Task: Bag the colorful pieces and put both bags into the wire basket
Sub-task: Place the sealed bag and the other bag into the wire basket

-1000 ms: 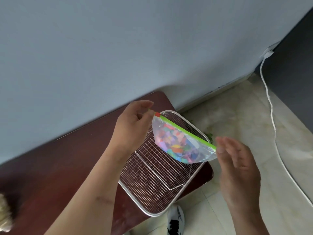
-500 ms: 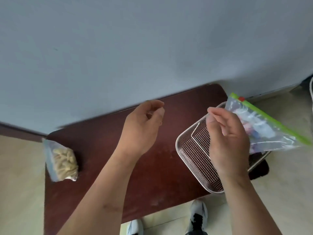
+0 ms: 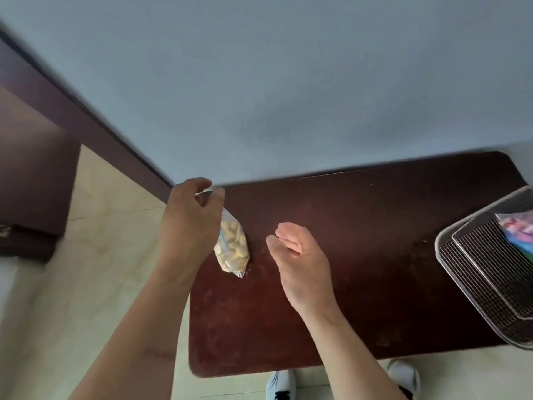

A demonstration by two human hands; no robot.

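While the left hand pinched the top of the pale bag at the table's left end, the right hand hovered open and empty; the colorful bag lay in the wire basket. Supporting the pale bag underneath would have steadied its carry across

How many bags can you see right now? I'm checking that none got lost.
2. The bag of pale pieces is at the table's left end, pinched by the left hand. The bag of colorful pieces lies in the wire basket, partly cut off at the picture's right edge.
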